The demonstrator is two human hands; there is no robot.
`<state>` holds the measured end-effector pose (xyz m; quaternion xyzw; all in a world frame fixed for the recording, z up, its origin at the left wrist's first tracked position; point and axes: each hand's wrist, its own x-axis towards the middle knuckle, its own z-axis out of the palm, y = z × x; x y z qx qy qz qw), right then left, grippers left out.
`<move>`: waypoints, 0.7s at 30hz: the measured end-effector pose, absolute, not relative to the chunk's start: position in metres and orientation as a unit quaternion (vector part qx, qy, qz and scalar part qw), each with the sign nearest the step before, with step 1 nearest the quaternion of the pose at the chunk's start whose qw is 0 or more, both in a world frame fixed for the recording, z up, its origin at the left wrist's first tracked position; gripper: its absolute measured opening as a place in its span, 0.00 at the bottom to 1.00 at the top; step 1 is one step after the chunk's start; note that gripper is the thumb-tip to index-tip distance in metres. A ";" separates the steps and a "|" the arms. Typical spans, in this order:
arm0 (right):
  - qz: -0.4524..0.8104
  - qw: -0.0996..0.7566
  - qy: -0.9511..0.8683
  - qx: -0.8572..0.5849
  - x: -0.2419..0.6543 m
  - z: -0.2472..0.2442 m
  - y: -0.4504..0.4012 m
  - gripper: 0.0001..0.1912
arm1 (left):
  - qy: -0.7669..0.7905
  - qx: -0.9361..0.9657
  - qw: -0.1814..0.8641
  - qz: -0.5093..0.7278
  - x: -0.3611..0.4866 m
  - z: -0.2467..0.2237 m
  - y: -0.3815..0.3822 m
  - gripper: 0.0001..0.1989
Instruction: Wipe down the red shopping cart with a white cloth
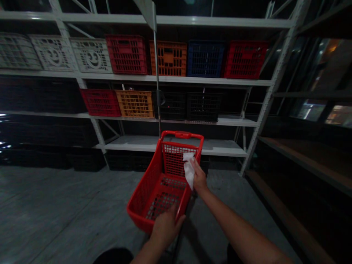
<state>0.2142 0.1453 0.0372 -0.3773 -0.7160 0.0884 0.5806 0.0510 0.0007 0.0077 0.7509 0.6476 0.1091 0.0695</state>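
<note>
A red plastic shopping basket (150,179) with mesh walls and a mesh bottom stands in front of me, apparently on a wheeled stand. My left hand (165,227) grips its near rim. My right hand (199,176) is shut on a crumpled white cloth (189,171), which touches the basket's far right rim. The cloth hangs over the inner side of the basket. Nothing shows inside the basket. The stand's lower part is mostly hidden under the basket.
White metal shelving (176,80) holds rows of white, red, orange, blue and black plastic crates (170,58) ahead. A thin metal pole (157,88) rises behind the basket. A grey concrete floor (63,205) spreads left, and dark wooden shelves (299,161) stand on the right.
</note>
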 end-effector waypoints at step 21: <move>-0.080 0.327 -0.928 -0.159 0.225 -0.006 0.120 0.12 | 0.645 0.763 0.034 0.022 0.029 -0.006 -0.005 0.18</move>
